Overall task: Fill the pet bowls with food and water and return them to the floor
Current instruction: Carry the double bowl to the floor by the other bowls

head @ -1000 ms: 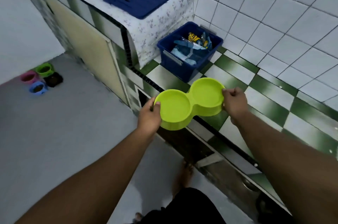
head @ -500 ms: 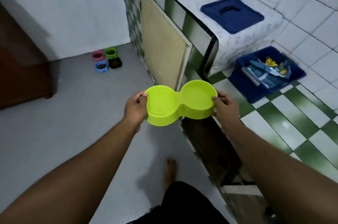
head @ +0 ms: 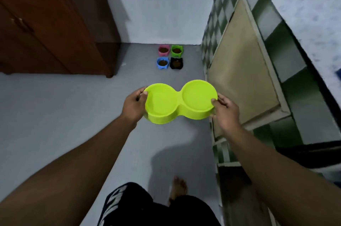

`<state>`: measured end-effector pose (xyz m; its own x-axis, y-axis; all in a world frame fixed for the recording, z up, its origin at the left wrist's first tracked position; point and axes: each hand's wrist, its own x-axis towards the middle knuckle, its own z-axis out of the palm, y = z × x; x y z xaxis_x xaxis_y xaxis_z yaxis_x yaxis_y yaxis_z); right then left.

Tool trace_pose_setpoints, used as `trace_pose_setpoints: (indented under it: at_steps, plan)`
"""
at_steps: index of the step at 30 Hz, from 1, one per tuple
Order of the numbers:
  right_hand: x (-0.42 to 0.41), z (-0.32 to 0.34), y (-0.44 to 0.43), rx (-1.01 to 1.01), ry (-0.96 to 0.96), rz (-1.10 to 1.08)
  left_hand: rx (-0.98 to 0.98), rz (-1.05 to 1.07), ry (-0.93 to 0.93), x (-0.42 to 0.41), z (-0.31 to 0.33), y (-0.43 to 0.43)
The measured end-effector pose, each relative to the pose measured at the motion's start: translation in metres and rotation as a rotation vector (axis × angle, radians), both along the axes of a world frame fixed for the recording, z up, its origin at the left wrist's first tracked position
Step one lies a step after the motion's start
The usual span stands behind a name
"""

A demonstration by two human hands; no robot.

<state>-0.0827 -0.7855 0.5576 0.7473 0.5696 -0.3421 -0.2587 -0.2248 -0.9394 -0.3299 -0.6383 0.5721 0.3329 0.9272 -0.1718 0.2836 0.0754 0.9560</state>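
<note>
I've got the double bowl gripped at both ends, left hand and right hand closed on its rims, held above the floor. Four small bowls sit well beyond it by the wall.

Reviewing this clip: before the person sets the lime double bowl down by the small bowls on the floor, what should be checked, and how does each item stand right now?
1. Two-handed grip: ok; left hand and right hand each hold an end of the lime double bowl.
2. Bowl level: ok, roughly flat.
3. Water in its wells: cannot tell.
4. Floor path ahead: ok, bare.
5. Small bowls filled: ok; pink bowl, green bowl, blue bowl, black bowl hold brown food.
</note>
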Motion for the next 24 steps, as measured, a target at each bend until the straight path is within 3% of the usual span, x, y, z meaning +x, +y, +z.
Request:
trace_pose_setpoints:
  at_steps: [9, 15, 24]
  plan:
    - [0.064, -0.013, 0.191, -0.02, -0.014, 0.081, 0.035, 0.049, 0.05, 0.046, -0.023, 0.178]
    - [0.099, -0.012, 0.312, -0.029, -0.06, 0.116, -0.042, 0.008, 0.067, 0.075, -0.035, 0.313]
    - [0.168, -0.049, 0.529, -0.083, -0.023, 0.174, -0.122, 0.119, 0.083, 0.133, -0.06, 0.492]
